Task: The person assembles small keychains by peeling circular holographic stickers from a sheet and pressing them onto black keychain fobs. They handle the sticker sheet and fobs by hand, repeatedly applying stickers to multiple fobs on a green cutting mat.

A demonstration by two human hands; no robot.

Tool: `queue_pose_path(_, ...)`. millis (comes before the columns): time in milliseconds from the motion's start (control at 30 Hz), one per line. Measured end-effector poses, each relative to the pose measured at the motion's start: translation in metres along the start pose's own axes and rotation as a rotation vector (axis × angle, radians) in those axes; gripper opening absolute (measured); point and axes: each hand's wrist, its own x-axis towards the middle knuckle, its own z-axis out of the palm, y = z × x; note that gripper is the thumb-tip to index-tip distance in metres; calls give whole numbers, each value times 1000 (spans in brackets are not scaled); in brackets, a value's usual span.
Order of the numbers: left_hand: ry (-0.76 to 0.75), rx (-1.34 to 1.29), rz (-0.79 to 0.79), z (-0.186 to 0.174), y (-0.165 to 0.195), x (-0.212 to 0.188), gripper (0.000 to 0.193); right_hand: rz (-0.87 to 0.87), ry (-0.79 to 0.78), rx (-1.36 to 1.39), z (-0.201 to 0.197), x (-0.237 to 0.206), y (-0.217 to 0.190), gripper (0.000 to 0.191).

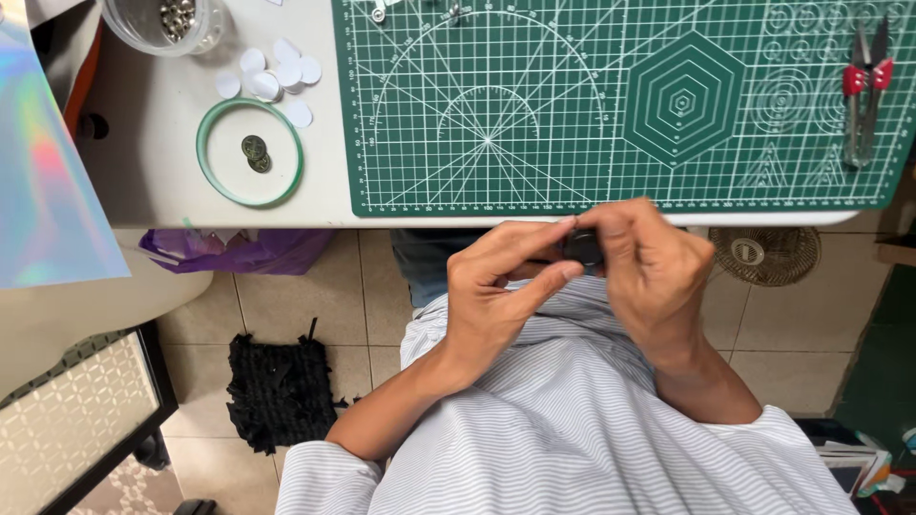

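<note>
Nearest the camera, a grey-and-white striped shirt (572, 420) is seen, above which both hands are raised just off the table's near edge. A small dark round object (582, 248) is pinched between the left hand (496, 291) and the right hand (649, 272); each hand is closed on it with thumb and fingertips, and most of the object is hidden by the fingers, so its kind cannot be told. It is held in the air over the lap, clear of the table.

Below, on the tiled floor, a black fringed mat (280, 396) is seen at the left, with a purple plastic bag (239, 250) tucked under the table's near edge and a round wire fan grille (766, 254) at the right.

On the white table (162, 181), a green cutting mat with white grid lines (611, 105) is laid along the near edge toward the right. Red-handled snips (863, 91) rest on its far right part. Left of the mat, a green-rimmed round dish (250, 153) holding two dark coins is set, with white paper discs (272, 72) just beyond it. A clear round container of small metal pieces (167, 24) stands at the far left edge, and an iridescent sheet (43, 162) overhangs the left side.
</note>
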Motion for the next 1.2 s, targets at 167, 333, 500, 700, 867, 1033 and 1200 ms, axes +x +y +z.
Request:
queue_pose_path(167, 92, -217, -172, -4, -3, 2, 33, -5, -46, 98, 3, 7, 3, 26)
queue_pose_path(333, 150, -297, -177, -8, -1, 2, 32, -188, -87, 94, -3, 8, 10, 32)
queue_pose_path(500, 158, -191, -162, -10, 4, -1, 30, -45, -183, 351, 0, 4, 12, 30)
queue_pose_path(700, 94, 95, 17, -6, 10, -6, 28, 43, -60, 238, 12, 1, 8, 14)
queue_pose_path(867, 130, -66, -99, -4, 7, -7, 26, 48, -108, 258, 9, 5, 5, 16)
queue_pose_path(1033, 138, -98, -101, -4, 4, -10, 26, 61, -236, 338, -2, 8, 6, 21)
queue_pose_path(1200, 155, -36, -78, -5, 6, -11, 29, 147, -322, 459, -11, 3, 17, 36)
